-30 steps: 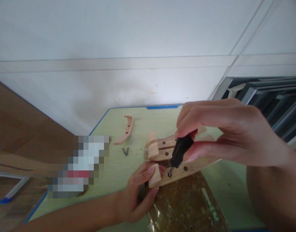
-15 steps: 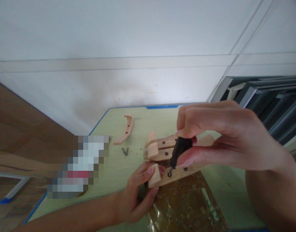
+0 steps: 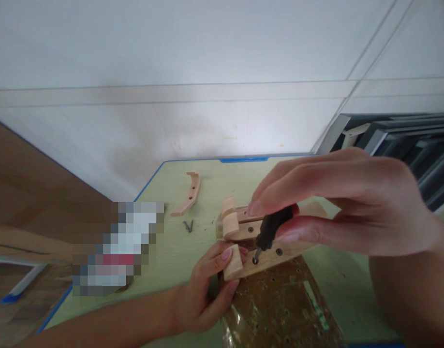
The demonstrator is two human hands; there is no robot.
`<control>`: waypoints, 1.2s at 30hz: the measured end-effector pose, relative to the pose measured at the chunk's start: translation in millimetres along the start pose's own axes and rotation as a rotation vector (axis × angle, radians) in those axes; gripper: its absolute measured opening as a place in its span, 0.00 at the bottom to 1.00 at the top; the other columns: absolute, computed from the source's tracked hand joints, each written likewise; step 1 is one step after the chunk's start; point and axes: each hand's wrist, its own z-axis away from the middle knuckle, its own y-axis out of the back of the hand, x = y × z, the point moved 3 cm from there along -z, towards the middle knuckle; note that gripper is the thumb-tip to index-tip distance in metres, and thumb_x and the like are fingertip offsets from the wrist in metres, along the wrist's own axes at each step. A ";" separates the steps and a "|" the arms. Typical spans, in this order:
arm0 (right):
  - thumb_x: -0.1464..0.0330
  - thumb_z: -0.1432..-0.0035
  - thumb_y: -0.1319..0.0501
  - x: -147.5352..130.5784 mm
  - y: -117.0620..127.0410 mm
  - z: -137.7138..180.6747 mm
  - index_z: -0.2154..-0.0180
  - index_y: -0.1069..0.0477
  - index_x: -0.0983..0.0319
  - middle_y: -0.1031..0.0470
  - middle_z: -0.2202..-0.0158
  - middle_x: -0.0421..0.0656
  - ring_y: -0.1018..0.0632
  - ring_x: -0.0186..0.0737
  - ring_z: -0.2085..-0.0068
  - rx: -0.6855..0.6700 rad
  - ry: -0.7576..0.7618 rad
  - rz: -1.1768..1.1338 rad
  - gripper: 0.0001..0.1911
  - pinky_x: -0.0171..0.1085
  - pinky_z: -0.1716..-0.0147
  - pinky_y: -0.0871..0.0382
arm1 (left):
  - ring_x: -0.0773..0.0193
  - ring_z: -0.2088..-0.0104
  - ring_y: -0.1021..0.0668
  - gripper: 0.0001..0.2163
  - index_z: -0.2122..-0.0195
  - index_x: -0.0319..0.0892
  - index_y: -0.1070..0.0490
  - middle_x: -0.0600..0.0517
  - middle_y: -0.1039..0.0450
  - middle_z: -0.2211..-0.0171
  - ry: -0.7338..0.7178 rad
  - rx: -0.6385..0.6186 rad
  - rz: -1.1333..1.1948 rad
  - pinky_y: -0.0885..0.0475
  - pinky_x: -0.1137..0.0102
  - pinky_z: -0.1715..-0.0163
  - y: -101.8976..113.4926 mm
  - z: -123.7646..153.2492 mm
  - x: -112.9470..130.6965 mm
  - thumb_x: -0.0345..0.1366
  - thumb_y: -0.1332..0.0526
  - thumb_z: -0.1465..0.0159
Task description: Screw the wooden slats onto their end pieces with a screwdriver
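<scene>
My left hand (image 3: 213, 285) grips the raised end block of a curved wooden piece (image 3: 265, 261), thumb and fingers on either side. This piece has two dark screw holes and rests on a brown tape-wrapped board (image 3: 273, 304). In my right hand (image 3: 338, 203) is a black-handled screwdriver (image 3: 274, 227), held between thumb and fingers, the forefinger side lifted off the handle. The screwdriver's tip stands in the hole nearer my left hand, and the shaft leans right. Two similar wooden pieces (image 3: 230, 224) lie side by side just beyond, partly hidden by my right hand.
Another curved wooden piece (image 3: 193, 193) with two holes lies on the pale green table (image 3: 164, 270). A few screws (image 3: 188, 225) sit near it. A pixelated object (image 3: 124, 246) is at the left edge. Dark panels (image 3: 407, 150) lean by the white wall at right.
The fingers of my right hand have opened out and moved left around the screwdriver handle, which leans further right. My left hand and the wooden piece stay in place.
</scene>
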 end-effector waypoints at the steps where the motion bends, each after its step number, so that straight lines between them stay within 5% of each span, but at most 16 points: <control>1: 0.72 0.42 0.44 -0.3 0.9 0.8 0.59 0.31 0.65 0.26 0.58 0.42 0.25 0.30 0.60 -0.018 0.007 -0.003 0.09 0.27 0.61 0.29 | 0.56 0.51 0.34 0.34 0.39 0.38 0.60 0.42 0.39 0.52 0.009 0.001 0.011 0.33 0.61 0.53 0.1 0.2 -0.2 0.19 0.47 0.45; 7: 0.76 0.42 0.45 -1.1 5.3 3.5 0.56 0.29 0.66 0.27 0.53 0.43 0.26 0.31 0.52 -0.062 0.012 -0.054 0.12 0.27 0.53 0.31 | 0.57 0.50 0.35 0.34 0.39 0.39 0.58 0.43 0.40 0.50 -0.011 0.035 -0.009 0.35 0.61 0.49 -0.6 0.2 2.3 0.18 0.48 0.46; 21: 0.79 0.47 0.41 -1.6 3.3 -0.6 0.62 0.28 0.74 0.23 0.62 0.48 0.24 0.28 0.59 0.019 0.040 -0.230 0.09 0.25 0.59 0.30 | 0.58 0.49 0.35 0.34 0.39 0.39 0.58 0.42 0.41 0.49 -0.008 0.034 0.009 0.34 0.63 0.50 -0.8 2.9 1.4 0.17 0.48 0.46; 30: 0.73 0.42 0.43 -5.2 3.2 0.1 0.57 0.29 0.67 0.27 0.64 0.42 0.27 0.27 0.67 0.009 -0.019 0.010 0.11 0.27 0.70 0.31 | 0.56 0.51 0.34 0.33 0.40 0.40 0.59 0.41 0.39 0.52 0.010 0.010 0.020 0.32 0.61 0.54 -0.1 0.4 0.9 0.18 0.49 0.45; 36: 0.75 0.42 0.44 -4.4 1.3 -2.6 0.61 0.28 0.68 0.29 0.67 0.40 0.29 0.24 0.67 0.020 0.005 0.051 0.08 0.24 0.66 0.34 | 0.57 0.52 0.34 0.35 0.40 0.39 0.60 0.42 0.40 0.52 0.009 -0.007 0.032 0.34 0.61 0.54 -1.1 -3.3 2.2 0.16 0.49 0.48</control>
